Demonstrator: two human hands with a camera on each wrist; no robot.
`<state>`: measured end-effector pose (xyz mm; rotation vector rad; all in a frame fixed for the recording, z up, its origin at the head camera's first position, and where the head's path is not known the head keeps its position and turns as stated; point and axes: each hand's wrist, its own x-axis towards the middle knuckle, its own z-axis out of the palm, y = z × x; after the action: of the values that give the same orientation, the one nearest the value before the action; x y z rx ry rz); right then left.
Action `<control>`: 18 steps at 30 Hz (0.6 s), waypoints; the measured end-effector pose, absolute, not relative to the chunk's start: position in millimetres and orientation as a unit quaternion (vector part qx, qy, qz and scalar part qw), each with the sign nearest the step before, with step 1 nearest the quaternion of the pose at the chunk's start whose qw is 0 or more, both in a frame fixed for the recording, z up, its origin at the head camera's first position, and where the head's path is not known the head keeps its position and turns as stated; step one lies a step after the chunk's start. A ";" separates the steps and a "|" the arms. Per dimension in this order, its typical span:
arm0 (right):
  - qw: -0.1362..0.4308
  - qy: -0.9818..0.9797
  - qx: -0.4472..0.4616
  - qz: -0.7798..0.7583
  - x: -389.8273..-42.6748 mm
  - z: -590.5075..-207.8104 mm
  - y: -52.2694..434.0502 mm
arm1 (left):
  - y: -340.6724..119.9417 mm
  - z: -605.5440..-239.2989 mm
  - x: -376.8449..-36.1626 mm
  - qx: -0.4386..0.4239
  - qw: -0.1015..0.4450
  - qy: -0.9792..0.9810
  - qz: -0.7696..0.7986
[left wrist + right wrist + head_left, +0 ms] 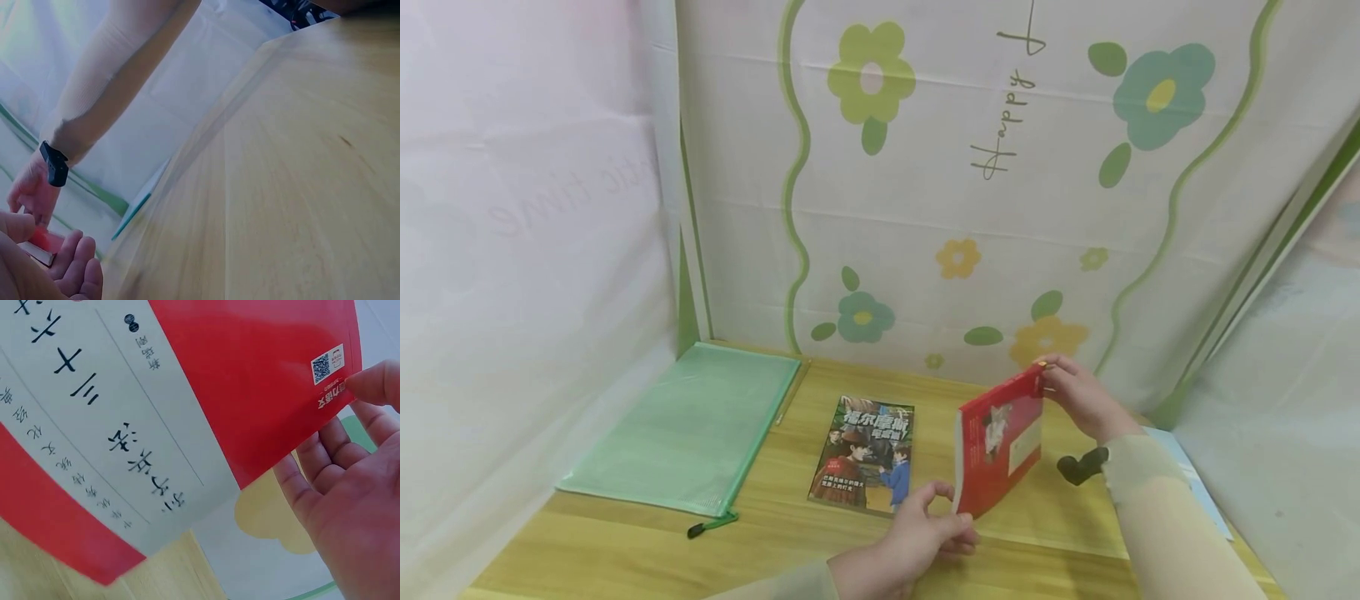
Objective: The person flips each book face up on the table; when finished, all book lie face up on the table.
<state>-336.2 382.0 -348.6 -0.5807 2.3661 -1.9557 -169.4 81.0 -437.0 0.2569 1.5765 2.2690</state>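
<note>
A red book (1000,442) stands tilted on edge on the wooden table (625,550). My right hand (1078,396) pinches its upper far corner. My left hand (925,533) grips its lower near corner. The right wrist view is filled by the book's red cover (250,381) with a white panel of black characters, and my thumb and fingers (331,469) hold its corner. In the left wrist view a small part of the red book (40,244) shows between my left fingers (75,265) and my right hand (31,187).
A second book with an illustrated cover (865,454) lies flat just left of the red one. A green mesh zip pouch (688,429) lies at the table's left. A floral cloth backdrop (962,192) stands behind. A pale blue sheet (1187,475) lies under my right forearm.
</note>
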 end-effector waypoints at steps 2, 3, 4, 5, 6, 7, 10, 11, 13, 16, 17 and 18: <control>0.004 0.769 -0.169 -0.616 -336.0 -348.2 382.0 | 81.0 -437.1 -170.1 0.085 0.185 0.564 0.800; 0.002 0.776 -0.160 -0.610 -335.9 -347.8 382.0 | 81.2 -437.3 -170.5 0.083 0.185 0.568 0.798; 0.002 0.783 -0.153 -0.603 -335.6 -347.9 382.1 | 81.3 -437.6 -170.7 0.080 0.187 0.571 0.795; 0.000 0.788 -0.147 -0.598 -335.2 -347.9 381.7 | 81.2 -437.8 -170.8 0.077 0.190 0.573 0.793; -0.002 0.793 -0.143 -0.592 -335.0 -348.0 381.4 | 81.4 -438.1 -171.0 0.076 0.191 0.577 0.791; -0.003 0.795 -0.139 -0.590 -334.7 -348.3 380.9 | 81.5 -438.1 -171.2 0.074 0.191 0.581 0.788; 0.001 0.802 -0.139 -0.581 -333.8 -348.8 379.4 | 81.7 -438.3 -170.9 0.068 0.190 0.586 0.784; 0.001 0.803 -0.137 -0.580 -333.5 -349.1 378.9 | 81.7 -438.3 -170.7 0.067 0.189 0.587 0.784; 0.005 0.807 -0.133 -0.575 -333.1 -349.5 378.1 | 82.1 -438.7 -170.2 0.063 0.186 0.589 0.784; 0.009 0.815 -0.126 -0.566 -332.8 -350.1 377.4 | 82.8 -439.4 -169.2 0.059 0.185 0.586 0.786; 0.009 0.817 -0.123 -0.564 -332.9 -350.4 377.3 | 83.0 -439.6 -168.8 0.057 0.187 0.585 0.788; 0.011 0.819 -0.121 -0.561 -332.9 -350.7 377.2 | 83.4 -440.0 -168.6 0.056 0.188 0.583 0.788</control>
<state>-332.9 377.2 -350.7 -0.3781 2.5550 -1.7513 -168.6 83.4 -440.0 0.1570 1.6417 2.2180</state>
